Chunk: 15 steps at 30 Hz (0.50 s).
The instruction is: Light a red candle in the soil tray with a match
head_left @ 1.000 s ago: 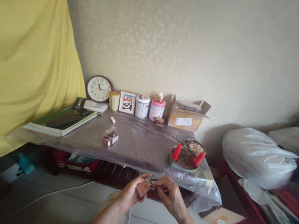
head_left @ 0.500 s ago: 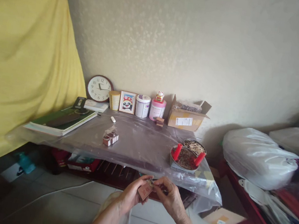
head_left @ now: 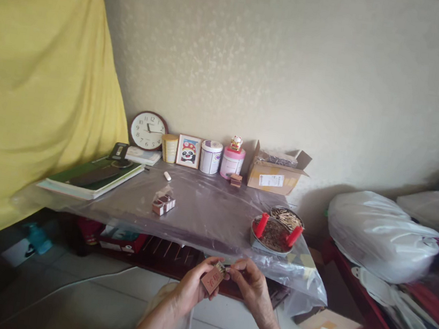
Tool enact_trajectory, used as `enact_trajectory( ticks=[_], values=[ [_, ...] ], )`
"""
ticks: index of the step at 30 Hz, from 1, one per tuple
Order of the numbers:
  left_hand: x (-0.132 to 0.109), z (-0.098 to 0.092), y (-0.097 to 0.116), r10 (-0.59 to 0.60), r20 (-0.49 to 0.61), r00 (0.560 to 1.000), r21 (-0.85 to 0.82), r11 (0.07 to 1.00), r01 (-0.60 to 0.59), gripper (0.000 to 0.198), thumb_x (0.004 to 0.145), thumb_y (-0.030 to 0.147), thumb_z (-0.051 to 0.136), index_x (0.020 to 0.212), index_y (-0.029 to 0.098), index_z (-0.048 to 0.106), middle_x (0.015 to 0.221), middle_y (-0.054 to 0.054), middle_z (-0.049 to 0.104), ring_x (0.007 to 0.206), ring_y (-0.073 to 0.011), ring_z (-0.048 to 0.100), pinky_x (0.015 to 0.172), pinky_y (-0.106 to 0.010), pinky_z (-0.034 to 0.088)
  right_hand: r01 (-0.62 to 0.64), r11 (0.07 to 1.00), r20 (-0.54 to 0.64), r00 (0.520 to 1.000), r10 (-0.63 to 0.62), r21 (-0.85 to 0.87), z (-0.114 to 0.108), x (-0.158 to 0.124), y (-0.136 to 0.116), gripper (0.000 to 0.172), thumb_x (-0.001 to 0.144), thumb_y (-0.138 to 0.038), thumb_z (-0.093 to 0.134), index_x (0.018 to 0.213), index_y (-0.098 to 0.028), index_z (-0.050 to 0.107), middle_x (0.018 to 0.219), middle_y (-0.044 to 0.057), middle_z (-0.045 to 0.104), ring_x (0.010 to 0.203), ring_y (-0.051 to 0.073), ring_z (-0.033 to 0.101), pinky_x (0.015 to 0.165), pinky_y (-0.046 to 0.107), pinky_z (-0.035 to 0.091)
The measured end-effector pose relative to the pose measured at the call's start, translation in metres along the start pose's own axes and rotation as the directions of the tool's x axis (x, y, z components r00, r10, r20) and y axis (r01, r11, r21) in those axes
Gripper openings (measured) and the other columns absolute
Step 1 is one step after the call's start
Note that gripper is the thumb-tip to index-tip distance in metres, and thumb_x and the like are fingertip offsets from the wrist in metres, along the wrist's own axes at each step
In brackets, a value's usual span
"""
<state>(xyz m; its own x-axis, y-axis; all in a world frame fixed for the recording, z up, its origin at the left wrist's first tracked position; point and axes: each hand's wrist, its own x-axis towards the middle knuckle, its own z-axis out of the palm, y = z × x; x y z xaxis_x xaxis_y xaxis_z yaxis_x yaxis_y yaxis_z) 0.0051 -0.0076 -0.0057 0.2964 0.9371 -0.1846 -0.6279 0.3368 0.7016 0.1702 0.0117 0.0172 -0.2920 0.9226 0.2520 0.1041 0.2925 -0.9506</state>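
In front of the table's front edge my left hand [head_left: 192,286] holds a small brown matchbox [head_left: 211,281] with red characters on its face, thumb and fingers gripping its sides. At the box's upper end, light little sticks seem to show. My right hand [head_left: 251,286] is pinched closed against that end; whatever lies between its fingertips is too small to make out. On the table behind stands a round tin of matchsticks [head_left: 286,217]. Touching it is another tin [head_left: 271,250] with dark brown bits and two red cylinders [head_left: 262,225] sticking up.
A plastic-covered table [head_left: 206,206] carries a small wrapped pack of boxes [head_left: 163,204], a big book [head_left: 94,177] and a white stick-like piece [head_left: 167,176]. Along the wall stand a clock [head_left: 148,130], jars [head_left: 210,158] and a cardboard box [head_left: 274,177]. White bags [head_left: 382,234] lie right.
My right fingertips have drawn slightly away from the matchbox's end, and the box sits tilted a little differently in my left hand. The view has shifted slightly.
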Motion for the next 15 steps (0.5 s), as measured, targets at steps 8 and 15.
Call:
enact_trajectory(
  ticks=[8,15],
  values=[
    [0.002,-0.001,-0.002,0.056,-0.082,0.995,-0.026,0.998,-0.058,0.034,0.074,0.029,0.05,0.105,0.015,0.055,0.076,-0.005,0.068,0.043,-0.013,0.054,0.04,-0.025,0.032,0.034,0.997,-0.097,0.995,-0.026,0.075,0.003,0.001,0.006,0.024,0.083,-0.041,0.06,0.077,-0.018,0.056,0.078,0.004,0.065,0.068,0.015,0.063,0.069,0.027,0.049],
    [0.002,0.003,-0.001,0.152,-0.141,0.978,-0.026,0.987,-0.157,0.031,0.069,0.032,0.058,0.095,0.015,0.061,0.066,-0.001,0.065,0.043,-0.0122,0.051,0.038,-0.024,0.032,0.102,0.968,-0.077,0.99,-0.122,-0.229,0.012,-0.005,0.004,0.017,0.087,-0.036,0.056,0.089,-0.02,0.057,0.084,0.004,0.064,0.08,0.018,0.063,0.074,0.026,0.048]
  ],
)
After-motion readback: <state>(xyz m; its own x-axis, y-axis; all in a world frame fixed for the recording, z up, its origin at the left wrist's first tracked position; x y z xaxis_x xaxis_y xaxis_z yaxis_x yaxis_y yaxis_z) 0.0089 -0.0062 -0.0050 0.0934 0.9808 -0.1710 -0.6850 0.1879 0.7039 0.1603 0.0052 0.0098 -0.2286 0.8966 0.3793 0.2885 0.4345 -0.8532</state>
